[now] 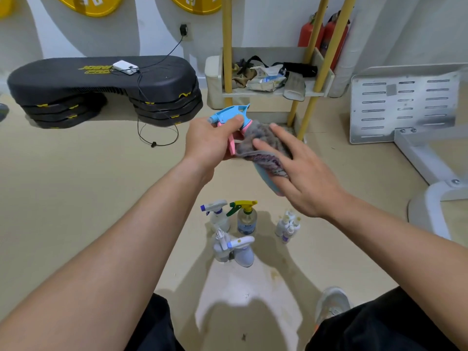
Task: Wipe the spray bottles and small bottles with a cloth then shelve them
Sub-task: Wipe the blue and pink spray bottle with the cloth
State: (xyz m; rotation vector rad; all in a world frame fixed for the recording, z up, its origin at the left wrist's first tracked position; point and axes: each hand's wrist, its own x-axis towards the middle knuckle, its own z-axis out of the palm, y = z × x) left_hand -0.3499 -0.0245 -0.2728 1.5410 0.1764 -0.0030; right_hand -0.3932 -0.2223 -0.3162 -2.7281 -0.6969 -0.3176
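Blue and pink, the spray bottle (229,115) is held tilted in mid-air. The left hand (210,143) grips its trigger head, fingers curled round it and thumb on top. The right hand (301,173) presses flat, spread fingers on a grey cloth (260,148) wrapped round the bottle's body. Well below the fingers, other spray bottles (247,219) and small bottles (287,228) stand on the floor (76,198).

Cloth (258,131) round spray btl (228,114), mid-air
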